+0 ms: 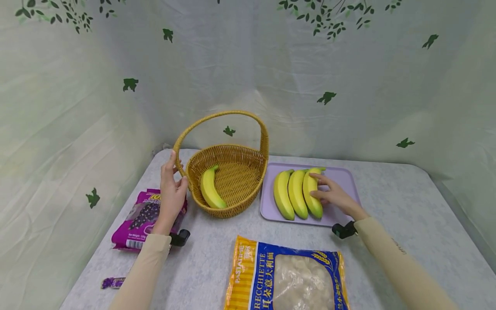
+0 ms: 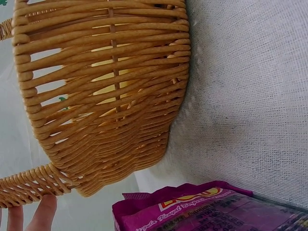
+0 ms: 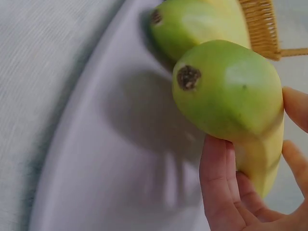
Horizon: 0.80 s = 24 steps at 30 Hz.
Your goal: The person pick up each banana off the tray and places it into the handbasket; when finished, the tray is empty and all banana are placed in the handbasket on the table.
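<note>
Wicker basket: woven cane, matt, ribbed and rough. Bananas on tray: smooth, waxy skin with slight sheen. Tray: lilac plastic, smooth, matt. Counter: grey woven cloth cover, coarse. Pasta bag and purple snack bag: glossy plastic film.

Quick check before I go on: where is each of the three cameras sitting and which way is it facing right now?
Head: high, facing forward and down at woven wicker basket, lilac tray, both forearms, left hand, right hand.
Left wrist: low beside the basket wall; fingertips at the handle.
Right wrist: close over the tray, at rightmost yellow-green banana; fingers curl round it.
Shared: basket, tray and banana.
</note>
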### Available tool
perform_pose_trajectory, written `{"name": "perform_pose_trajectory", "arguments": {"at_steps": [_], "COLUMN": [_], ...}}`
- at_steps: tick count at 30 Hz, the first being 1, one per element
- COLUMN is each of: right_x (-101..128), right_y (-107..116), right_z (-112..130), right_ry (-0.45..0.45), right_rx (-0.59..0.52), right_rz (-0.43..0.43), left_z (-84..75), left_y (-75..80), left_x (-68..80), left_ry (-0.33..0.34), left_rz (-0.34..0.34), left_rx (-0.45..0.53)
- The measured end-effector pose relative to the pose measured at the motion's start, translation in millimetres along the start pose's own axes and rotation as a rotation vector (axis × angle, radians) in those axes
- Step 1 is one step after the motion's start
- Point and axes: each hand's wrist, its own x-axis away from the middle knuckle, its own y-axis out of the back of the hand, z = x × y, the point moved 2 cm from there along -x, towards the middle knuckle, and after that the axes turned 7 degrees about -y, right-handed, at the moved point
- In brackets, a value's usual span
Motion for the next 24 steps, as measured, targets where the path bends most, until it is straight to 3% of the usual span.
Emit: {"name": "perform_pose_trajectory", "arguments": {"at_steps": [9,24], "right_x": [5.1,-4.9], "right_y": [-11.5,-76.6], "right_z": [40.2,116.5], "right_ry": [0.063,0.202], "right_rx": [-0.023,0.005], "right_rz": [0.098,0.359], "left_z": [0.9,2.0], "left_y": [0.8,0.6], "left_x": [0.4,1.9], "left_ry": [0.007,0.001], "left_rz": [-0.002,0.007], "left_rx": [0.007,0.014]}}
